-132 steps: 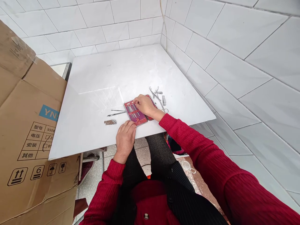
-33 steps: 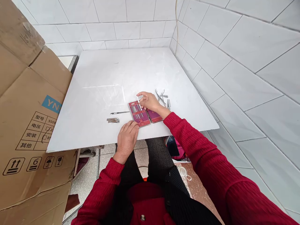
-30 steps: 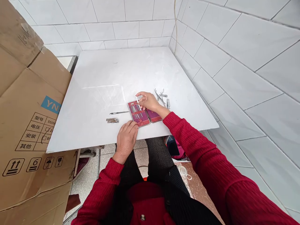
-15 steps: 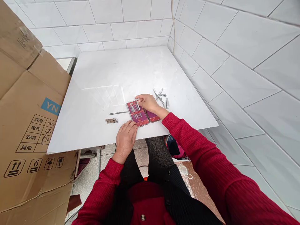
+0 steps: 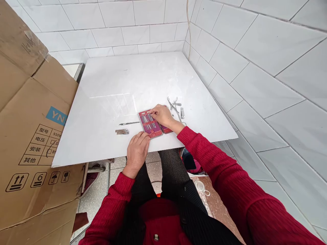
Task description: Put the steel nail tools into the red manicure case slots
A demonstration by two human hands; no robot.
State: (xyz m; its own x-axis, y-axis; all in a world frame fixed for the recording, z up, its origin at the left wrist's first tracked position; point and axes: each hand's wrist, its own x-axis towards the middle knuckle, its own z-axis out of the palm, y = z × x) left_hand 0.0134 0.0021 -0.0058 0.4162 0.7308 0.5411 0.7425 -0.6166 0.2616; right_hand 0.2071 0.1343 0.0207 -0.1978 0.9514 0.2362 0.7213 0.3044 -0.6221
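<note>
An open manicure case (image 5: 154,134) with a purple-red lining lies on the white table. Several slim metal tools (image 5: 146,119) sit under its strap. Over its near left corner are the bent fingertips of my left hand (image 5: 137,148), holding the case in place. My right hand (image 5: 162,115) is above the case's fold, thumb and fingers pinched on the upper end of a slim metal tool (image 5: 150,117) in the row; its exact kind is unclear. Left of the case lie nail clippers (image 5: 122,131) and a thin pointed metal tool (image 5: 129,123).
Right of the case lie metal nippers (image 5: 173,106) and another nail clipper (image 5: 182,113). A large cardboard box (image 5: 33,112) stands against the left side of the white table (image 5: 107,76). Tiled walls (image 5: 245,68) border the back and right, with a cable (image 5: 189,30) in the corner.
My right hand has moved slightly down toward the case, bringing the slim tool lower into the row. My left hand has stayed at the corner.
</note>
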